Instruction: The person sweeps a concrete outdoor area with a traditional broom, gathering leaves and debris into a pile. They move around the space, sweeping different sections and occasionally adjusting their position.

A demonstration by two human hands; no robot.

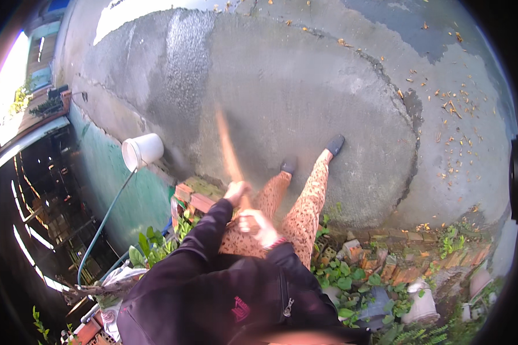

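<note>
My left hand (236,191) and my right hand (259,227) both grip a long wooden handle (229,152). The handle is blurred and runs up and away from me over the wet grey concrete ground (305,86); its far end cannot be made out. My left hand sits higher on the handle, my right hand lower and closer to my body. Dark sleeves cover both arms. Below the hands are my patterned orange trousers (305,207) and dark shoes (335,144), standing on the concrete.
A white bucket (142,150) lies tipped at the left by a green wall, with a green hose (106,215) running down from it. Red bricks (193,198) sit near my left hand. Plants, pots and bricks (385,276) line the lower right. Dry leaves lie scattered far right.
</note>
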